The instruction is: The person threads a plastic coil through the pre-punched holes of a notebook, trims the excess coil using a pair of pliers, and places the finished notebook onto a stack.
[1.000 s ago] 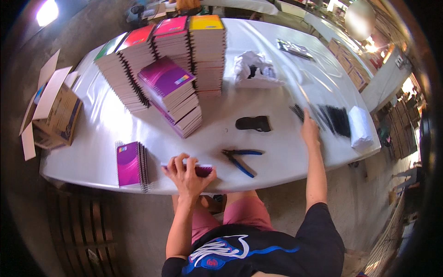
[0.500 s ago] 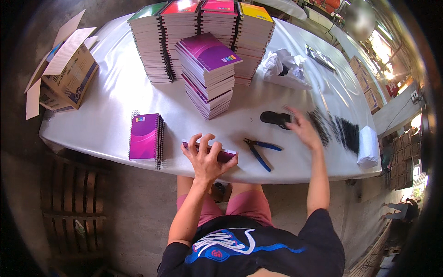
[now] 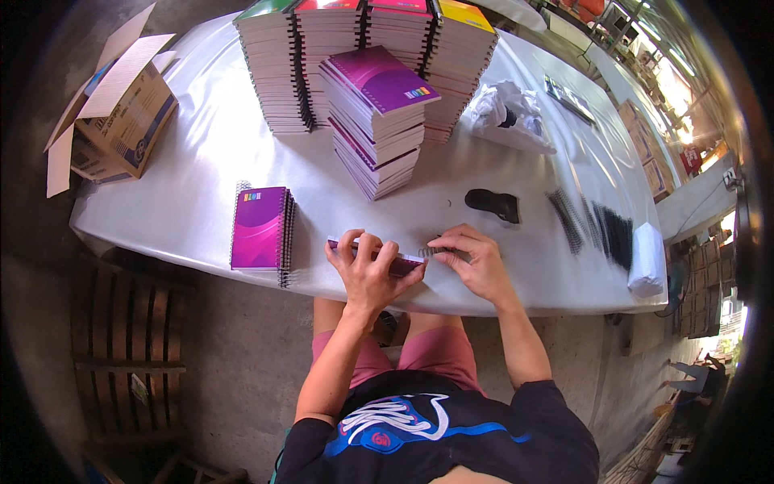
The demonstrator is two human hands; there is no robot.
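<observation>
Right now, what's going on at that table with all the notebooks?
A person is working with both hands at the table's near edge. The left hand grips a purple-covered book, while the right hand pinches a thin wire coil near its right end. I can't tell if the coil is in the book yet. To the left lie purple spiral notebooks, and a purple-topped stack stands behind. More dark coils lie over on the right.

Purple held notebook [image 3: 401, 265], dark wire coil [image 3: 426, 252], pink-swirled purple notebooks [image 3: 260, 231]
</observation>
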